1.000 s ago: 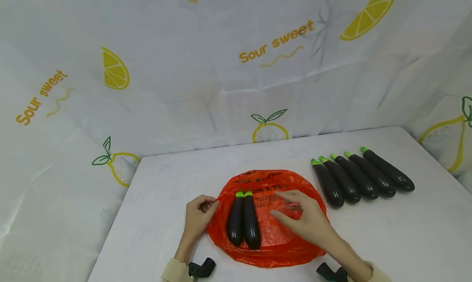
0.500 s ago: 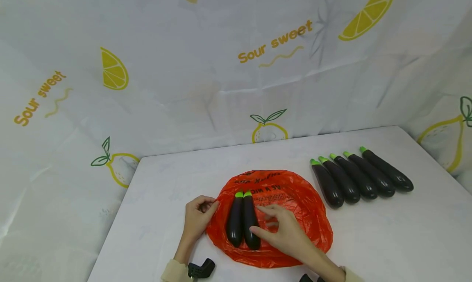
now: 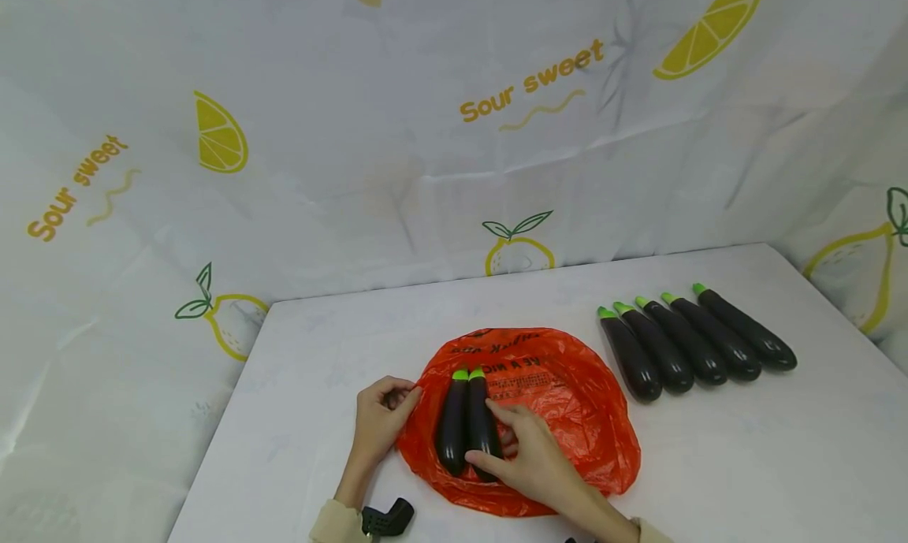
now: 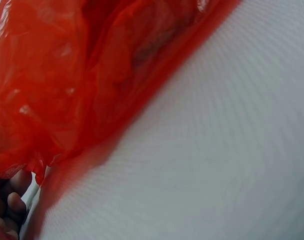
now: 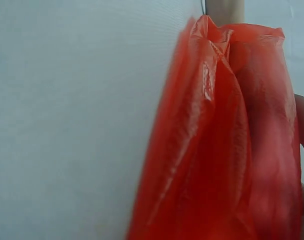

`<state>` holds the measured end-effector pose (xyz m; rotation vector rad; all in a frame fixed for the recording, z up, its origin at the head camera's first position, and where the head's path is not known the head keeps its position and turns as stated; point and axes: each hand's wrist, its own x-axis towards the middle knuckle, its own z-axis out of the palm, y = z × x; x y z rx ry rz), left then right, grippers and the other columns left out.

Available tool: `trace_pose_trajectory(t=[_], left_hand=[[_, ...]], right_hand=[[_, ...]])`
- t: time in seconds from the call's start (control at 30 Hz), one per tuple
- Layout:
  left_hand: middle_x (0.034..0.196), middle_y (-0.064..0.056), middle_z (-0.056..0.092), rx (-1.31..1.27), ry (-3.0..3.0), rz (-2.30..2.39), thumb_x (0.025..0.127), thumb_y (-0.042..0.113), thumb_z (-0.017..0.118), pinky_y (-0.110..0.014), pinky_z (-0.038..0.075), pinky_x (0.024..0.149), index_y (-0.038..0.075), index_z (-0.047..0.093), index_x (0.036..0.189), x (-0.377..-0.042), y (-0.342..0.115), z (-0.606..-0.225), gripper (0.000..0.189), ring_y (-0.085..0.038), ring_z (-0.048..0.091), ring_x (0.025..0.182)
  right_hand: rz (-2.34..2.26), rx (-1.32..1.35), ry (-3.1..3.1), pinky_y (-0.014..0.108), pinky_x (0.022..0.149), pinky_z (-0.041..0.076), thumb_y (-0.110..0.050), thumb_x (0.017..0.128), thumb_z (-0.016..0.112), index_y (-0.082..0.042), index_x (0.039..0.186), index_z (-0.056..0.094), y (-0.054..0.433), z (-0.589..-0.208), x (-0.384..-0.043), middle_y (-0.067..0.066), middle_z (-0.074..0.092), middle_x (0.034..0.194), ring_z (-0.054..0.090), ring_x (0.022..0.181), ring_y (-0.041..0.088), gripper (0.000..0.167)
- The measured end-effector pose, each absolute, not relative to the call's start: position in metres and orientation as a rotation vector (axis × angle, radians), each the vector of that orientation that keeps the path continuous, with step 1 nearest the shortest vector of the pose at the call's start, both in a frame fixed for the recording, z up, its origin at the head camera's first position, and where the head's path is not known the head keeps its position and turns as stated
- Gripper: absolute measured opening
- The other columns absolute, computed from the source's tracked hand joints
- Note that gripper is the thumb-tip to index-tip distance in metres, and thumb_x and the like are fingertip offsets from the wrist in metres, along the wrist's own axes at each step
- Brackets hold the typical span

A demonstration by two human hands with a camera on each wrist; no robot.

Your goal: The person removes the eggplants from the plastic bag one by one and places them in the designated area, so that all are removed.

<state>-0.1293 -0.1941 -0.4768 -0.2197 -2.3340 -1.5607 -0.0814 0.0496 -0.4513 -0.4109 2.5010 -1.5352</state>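
Observation:
In the head view, a red plastic bag (image 3: 567,440) lies spread open on the table, with a rolled rim and black print inside. Two dark eggplants with green stem ends lie side by side in its left half: a left eggplant (image 3: 451,433) and a right eggplant (image 3: 481,425). My left hand (image 3: 379,417) pinches the bag's left rim; its fingertips are partly hidden. My right hand (image 3: 528,452) holds the right eggplant, thumb across its lower part and fingers along its right side. The wrist views show mostly the bag's crumpled outer wall (image 5: 207,165).
At the right of the white table (image 3: 340,338), several more eggplants (image 3: 681,342) lie in a slanted row, green ends pointing away. A white lemon-print cloth (image 3: 340,172) hangs behind the table and at its sides.
My right hand has moved left and nearer, from over the bag's right half to the right eggplant. The left hand keeps its place on the rim. Both bagged eggplants stay put.

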Motion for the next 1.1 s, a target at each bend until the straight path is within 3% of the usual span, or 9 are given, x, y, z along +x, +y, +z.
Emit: trace_pose_trajectory(t=[0.33,0.63,0.87,1.1], left_hand=[[0.073,-0.01,0.067,-0.219,-2.344,-1.554,0.083,0.002,0.08,-0.016,0.044,0.061,0.0,0.076,0.088,-0.139,-0.206,-0.504,0.006,-0.004,0.049,0.066],[0.073,-0.008,0.067,-0.24,-2.325,-1.578,0.083,0.001,0.079,-0.017,0.045,0.061,0.007,0.078,0.088,-0.139,-0.207,-0.505,0.008,-0.005,0.05,0.066],[0.072,-0.014,0.065,-0.185,-2.36,-1.557,0.084,-0.004,0.076,-0.016,0.042,0.061,-0.002,0.075,0.087,-0.137,-0.201,-0.496,0.004,-0.003,0.048,0.066],[0.071,-0.015,0.064,-0.235,-2.323,-1.586,0.083,-0.008,0.074,-0.017,0.043,0.06,-0.002,0.075,0.086,-0.129,-0.194,-0.475,0.007,-0.002,0.047,0.065]], right_hand=[[-1.588,-0.413,2.414,0.017,0.067,0.056,-0.029,0.085,0.083,0.009,0.144,0.051,0.051,-0.454,-0.084,0.013,0.07,0.106,0.064,0.074,0.006,0.077],[-1.631,-0.41,2.364,0.021,0.07,0.058,-0.026,0.088,0.08,0.005,0.146,0.05,0.055,-0.45,-0.084,0.018,0.069,0.116,0.067,0.076,0.007,0.073],[-1.632,-0.401,2.353,0.019,0.07,0.057,-0.026,0.087,0.08,0.004,0.146,0.051,0.062,-0.441,-0.079,0.02,0.068,0.121,0.067,0.077,0.006,0.073],[-1.622,-0.386,2.338,0.022,0.073,0.058,-0.027,0.087,0.08,0.0,0.146,0.052,0.069,-0.436,-0.074,0.015,0.066,0.118,0.064,0.08,0.009,0.07]])
